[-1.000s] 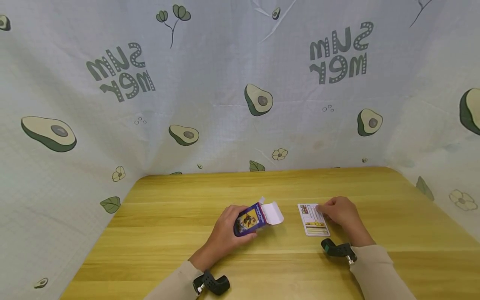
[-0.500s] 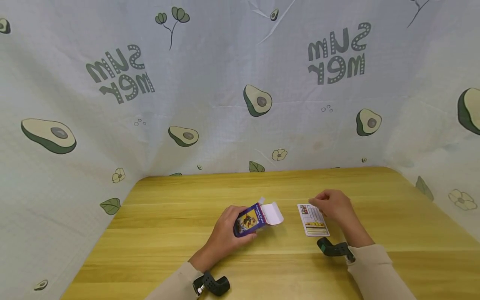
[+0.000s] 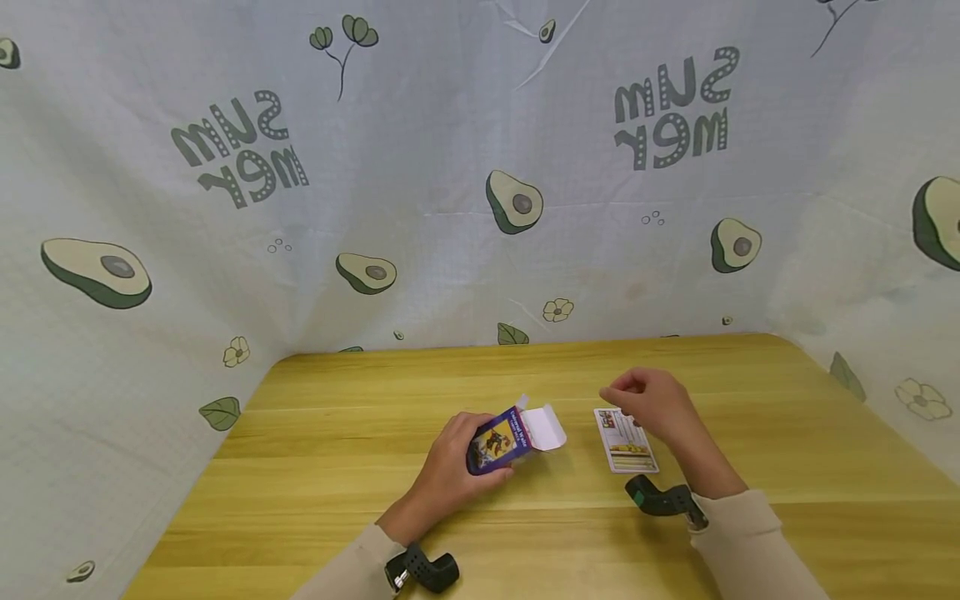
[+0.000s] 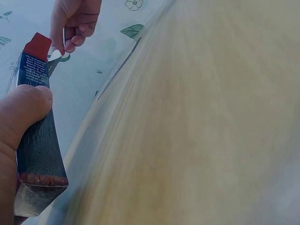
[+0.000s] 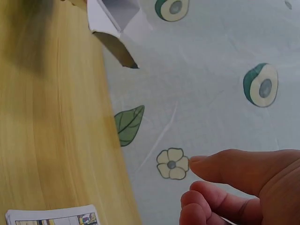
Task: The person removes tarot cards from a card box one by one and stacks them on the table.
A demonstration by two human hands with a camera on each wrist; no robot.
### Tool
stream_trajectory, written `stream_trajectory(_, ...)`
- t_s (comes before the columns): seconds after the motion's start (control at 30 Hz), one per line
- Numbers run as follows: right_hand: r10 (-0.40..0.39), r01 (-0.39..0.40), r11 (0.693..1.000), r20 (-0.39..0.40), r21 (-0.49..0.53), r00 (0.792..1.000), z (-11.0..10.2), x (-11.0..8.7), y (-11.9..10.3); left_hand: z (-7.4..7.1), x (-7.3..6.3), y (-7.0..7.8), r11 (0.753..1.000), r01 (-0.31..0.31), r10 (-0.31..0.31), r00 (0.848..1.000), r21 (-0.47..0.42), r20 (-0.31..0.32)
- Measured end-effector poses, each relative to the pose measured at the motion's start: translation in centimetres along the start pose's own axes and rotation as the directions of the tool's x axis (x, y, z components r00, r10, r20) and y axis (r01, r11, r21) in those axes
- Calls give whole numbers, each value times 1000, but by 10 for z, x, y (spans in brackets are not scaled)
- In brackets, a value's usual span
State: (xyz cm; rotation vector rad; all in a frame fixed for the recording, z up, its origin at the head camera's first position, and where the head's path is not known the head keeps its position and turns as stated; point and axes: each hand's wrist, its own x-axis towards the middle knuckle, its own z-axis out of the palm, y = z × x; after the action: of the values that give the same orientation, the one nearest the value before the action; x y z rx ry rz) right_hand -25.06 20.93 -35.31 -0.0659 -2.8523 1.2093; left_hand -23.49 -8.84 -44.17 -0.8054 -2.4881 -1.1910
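Note:
My left hand [image 3: 442, 467] grips a dark blue tarot card box [image 3: 498, 443] with a yellow picture on its front. Its white end flap [image 3: 545, 427] stands open toward the right. In the left wrist view the thumb [image 4: 28, 110] presses along the narrow side of the box [image 4: 42, 150]. My right hand [image 3: 656, 404] is raised just above and beyond a stack of tarot cards [image 3: 627, 446] that lies face up on the table. In the right wrist view its thumb [image 5: 225, 166] and loosely bent fingers are apart, with nothing between them.
The wooden table [image 3: 360, 425] runs back to a pale curtain [image 3: 435, 167] printed with avocados, which also hangs along both sides. A black wrist camera [image 3: 423, 568] sits on the left wrist, and another black wrist camera [image 3: 663, 497] on the right.
My right hand has moved off the card stack, up and to the left, past its far edge. The left hand and the box have stayed in place.

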Motion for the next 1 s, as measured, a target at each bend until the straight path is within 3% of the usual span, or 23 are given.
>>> stream_trajectory(0.4,-68,64,992,30,110,997,10,-2,-22,-1,0,-3,999,-51,51,998,-1,-25)
stream_trajectory(1.0,-120,105,984,99,145,988,40,-10,-45,1,1,-2,1000,-23,23,1000,-16,3)
